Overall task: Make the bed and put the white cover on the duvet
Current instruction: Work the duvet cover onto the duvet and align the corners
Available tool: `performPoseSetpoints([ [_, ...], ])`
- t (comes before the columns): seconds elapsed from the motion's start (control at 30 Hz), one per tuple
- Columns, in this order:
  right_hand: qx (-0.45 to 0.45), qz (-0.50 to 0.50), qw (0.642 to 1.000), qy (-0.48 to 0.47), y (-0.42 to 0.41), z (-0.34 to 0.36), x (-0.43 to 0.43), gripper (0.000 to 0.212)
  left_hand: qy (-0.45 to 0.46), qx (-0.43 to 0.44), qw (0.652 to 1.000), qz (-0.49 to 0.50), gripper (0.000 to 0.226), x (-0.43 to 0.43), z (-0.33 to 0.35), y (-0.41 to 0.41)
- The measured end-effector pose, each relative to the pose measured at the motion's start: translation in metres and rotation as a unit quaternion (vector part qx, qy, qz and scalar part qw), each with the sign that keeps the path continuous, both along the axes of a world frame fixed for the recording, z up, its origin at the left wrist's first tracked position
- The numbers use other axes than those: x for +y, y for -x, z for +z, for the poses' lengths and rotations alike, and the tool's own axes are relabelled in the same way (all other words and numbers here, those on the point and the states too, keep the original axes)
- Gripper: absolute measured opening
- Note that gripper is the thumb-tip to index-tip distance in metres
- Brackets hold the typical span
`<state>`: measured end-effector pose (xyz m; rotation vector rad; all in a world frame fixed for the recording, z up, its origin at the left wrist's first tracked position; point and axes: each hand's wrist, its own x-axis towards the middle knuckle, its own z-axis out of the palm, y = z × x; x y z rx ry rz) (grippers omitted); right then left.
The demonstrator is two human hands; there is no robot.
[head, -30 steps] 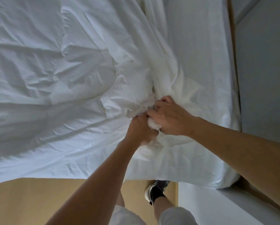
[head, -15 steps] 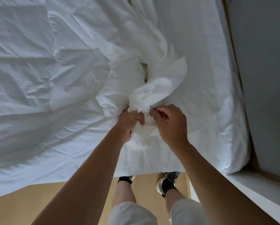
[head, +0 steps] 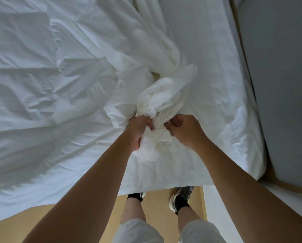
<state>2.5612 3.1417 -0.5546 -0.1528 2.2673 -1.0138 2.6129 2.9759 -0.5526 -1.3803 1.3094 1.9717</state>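
left hand [head: 138, 130] and right hand [head: 185, 132], both with fingers curled tight on a gathered bunch of the white cover [head: 157, 111], near the bed's [head: 216, 67] foot edge; the rumpled duvet [head: 41, 76] spreads to the left, over the mattress.

Near the bed's [head: 209, 50] front edge, toward its right front corner, both hands meet on a twisted bunch of the white cover [head: 161, 100]. The left hand [head: 138, 131] grips a crumpled wad of it in a fist, and the right hand [head: 186, 133] pinches the gathered neck of the bunch just beside it. The rumpled duvet [head: 41, 81] spreads across the bed's left side and hangs over the front edge. Below that edge, a dark shoe [head: 180, 196] stands on the tan floor [head: 67, 223].
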Motion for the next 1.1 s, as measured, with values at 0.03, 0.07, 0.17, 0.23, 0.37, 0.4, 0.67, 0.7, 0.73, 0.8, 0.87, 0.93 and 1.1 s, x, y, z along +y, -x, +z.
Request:
performPoseSetpoints([
  [0.03, -0.02, 0.004, 1.0, -0.01, 0.002, 0.0, -0.001, 0.034, 0.003, 0.003, 1.0, -0.001, 0.059, 0.001, 0.0, -0.001],
  [0.07, -0.041, 0.007, 0.999, -0.023, 0.003, -0.002, -0.001, 0.04, 0.003, 0.007, 1.0, -0.008, 0.048, 0.003, 0.001, -0.002],
  [0.17, -0.131, -0.002, 0.991, -0.017, 0.006, -0.002, -0.004, 0.028, 0.014, 0.012, 1.0, -0.018, 0.025, 0.009, 0.002, -0.006],
  [0.23, -0.171, -0.015, 0.985, 0.003, 0.01, -0.001, -0.008, 0.016, 0.014, 0.015, 1.0, -0.014, 0.022, 0.01, 0.001, -0.007],
  [0.37, -0.187, -0.109, 0.976, 0.006, 0.005, -0.014, -0.008, 0.018, 0.028, 0.015, 0.999, 0.016, 0.018, 0.014, 0.003, -0.014],
  [0.4, -0.19, -0.143, 0.971, 0.008, 0.0, -0.018, -0.007, 0.019, 0.031, 0.02, 0.999, 0.025, 0.016, 0.018, 0.003, -0.017],
  [0.67, -0.094, -0.22, 0.971, 0.029, -0.014, -0.02, -0.003, 0.019, 0.134, 0.123, 0.981, 0.062, 0.051, 0.037, -0.008, -0.054],
  [0.7, -0.085, -0.215, 0.973, 0.027, -0.013, -0.018, -0.003, 0.019, 0.148, 0.119, 0.98, 0.062, 0.054, 0.036, -0.007, -0.058],
  [0.73, -0.079, -0.215, 0.973, 0.026, -0.012, -0.017, -0.003, 0.021, 0.16, 0.112, 0.979, 0.064, 0.051, 0.034, -0.006, -0.062],
  [0.8, -0.069, -0.209, 0.975, 0.023, -0.007, -0.008, -0.004, 0.024, 0.184, 0.1, 0.976, 0.064, 0.035, 0.027, 0.0, -0.069],
  [0.87, -0.061, -0.211, 0.975, 0.024, -0.003, 0.001, -0.004, 0.025, 0.242, 0.102, 0.964, 0.046, 0.021, 0.018, 0.011, -0.081],
  [0.93, -0.062, -0.238, 0.969, 0.029, 0.002, 0.006, -0.005, 0.023, 0.359, 0.125, 0.924, -0.035, 0.015, 0.008, 0.024, -0.096],
  [1.1, -0.037, -0.05, 0.992, -0.109, -0.019, 0.009, -0.016, 0.038, 0.661, 0.199, 0.657, -0.302, 0.035, -0.005, 0.073, -0.107],
])
